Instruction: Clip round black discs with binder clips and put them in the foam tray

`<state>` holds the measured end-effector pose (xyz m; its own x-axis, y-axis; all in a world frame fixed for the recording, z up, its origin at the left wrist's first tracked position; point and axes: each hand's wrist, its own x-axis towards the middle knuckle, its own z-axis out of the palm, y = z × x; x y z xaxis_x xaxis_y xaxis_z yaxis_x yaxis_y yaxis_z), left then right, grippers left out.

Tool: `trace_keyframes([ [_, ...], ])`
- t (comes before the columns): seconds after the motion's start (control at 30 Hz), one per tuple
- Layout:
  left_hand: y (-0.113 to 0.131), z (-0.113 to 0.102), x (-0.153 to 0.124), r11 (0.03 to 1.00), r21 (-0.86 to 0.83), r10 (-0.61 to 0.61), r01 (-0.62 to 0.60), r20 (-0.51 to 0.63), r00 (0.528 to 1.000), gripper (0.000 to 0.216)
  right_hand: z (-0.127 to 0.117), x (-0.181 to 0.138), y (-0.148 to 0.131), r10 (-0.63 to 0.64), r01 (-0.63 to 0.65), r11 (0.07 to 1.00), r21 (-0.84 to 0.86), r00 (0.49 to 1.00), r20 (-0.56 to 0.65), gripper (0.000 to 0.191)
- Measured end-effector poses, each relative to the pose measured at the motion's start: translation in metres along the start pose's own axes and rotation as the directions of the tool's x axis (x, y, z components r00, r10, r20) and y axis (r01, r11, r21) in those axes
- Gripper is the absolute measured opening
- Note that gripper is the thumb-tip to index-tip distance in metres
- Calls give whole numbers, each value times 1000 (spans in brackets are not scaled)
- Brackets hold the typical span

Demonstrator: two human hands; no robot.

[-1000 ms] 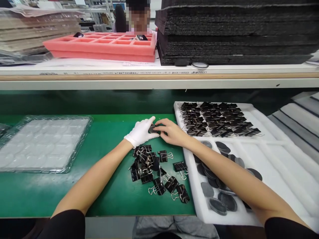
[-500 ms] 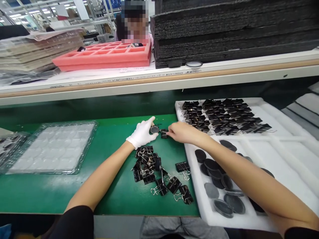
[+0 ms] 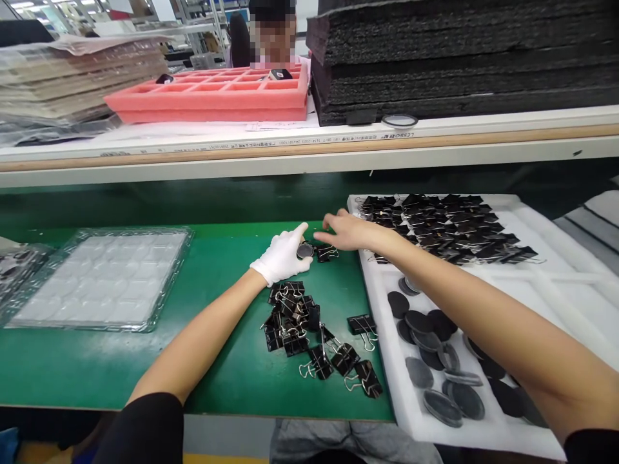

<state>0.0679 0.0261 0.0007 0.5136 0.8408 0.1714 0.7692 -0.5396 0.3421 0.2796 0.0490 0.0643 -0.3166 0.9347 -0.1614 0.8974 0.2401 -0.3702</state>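
My left hand (image 3: 283, 254), in a white glove, is closed around a small round dark disc (image 3: 305, 251) with a rim, low over the green table. A black binder clip (image 3: 327, 252) with wire handles sits at the disc's right edge; whether it grips the disc I cannot tell. Just above that clip, my bare right hand (image 3: 344, 231) has its fingers apart, with nothing visible in them. Nearer to me lies a heap of black binder clips (image 3: 290, 319), with several loose ones to its right.
On the right, a white foam tray (image 3: 382, 361) carries rows of binder clips (image 3: 445, 225) and loose dark discs (image 3: 425, 328). A clear plastic blister tray (image 3: 101, 280) lies left. Across the back runs a shelf (image 3: 217, 158) with pink foam (image 3: 207, 109) and black foam sheets (image 3: 459, 64); a person sits beyond.
My right hand has let go of the binder clip and lifted slightly up and away, its fingers spreading. The left hand still holds the disc. The view has shifted a little.
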Motion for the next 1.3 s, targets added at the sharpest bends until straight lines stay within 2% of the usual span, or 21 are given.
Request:
trace_keyframes([
  [0.07, 1, 0, 0, 1000, 6, -6, 6, -7, 1000, 81, 10, 4, -12, 66, -39, 992, 122, 972, -223, 58],
  [0.1, 1, 0, 0, 1000, 7, -10, 10, -9, 1000, 81, 17, 7, -18, 122, -73, 982, 174, 948, -293, 58],
  [0.17, 2, 0, 0, 1000, 8, -13, 13, -15, 1000, 81, 33, 13, -26, 241, -167, 959, 230, 907, -347, 60],
  [0.27, -1, 0, -1, 1000, -8, 9, -9, -29, 1000, 81, 55, 21, -29, 305, -240, 945, 221, 889, -342, 66],
  [0.4, -4, 2, -2, 998, -60, 30, -32, -35, 999, 84, 69, 23, -22, 322, -244, 937, 251, 882, -343, 69],
  [0.63, -1, -1, -3, 993, -120, -1, 2, 8, 1000, 88, 77, 28, -3, 308, -183, 935, 305, 846, -435, 58],
  [0.83, 2, -1, -1, 990, -141, 1, 6, 52, 999, 90, 80, 27, 8, 296, -160, 929, 334, 863, -409, 51],
  [1.3, 6, 6, 4, 970, -237, 71, -61, 35, 997, 85, 86, 27, 17, 247, -122, 947, 296, 866, -434, 50],
])
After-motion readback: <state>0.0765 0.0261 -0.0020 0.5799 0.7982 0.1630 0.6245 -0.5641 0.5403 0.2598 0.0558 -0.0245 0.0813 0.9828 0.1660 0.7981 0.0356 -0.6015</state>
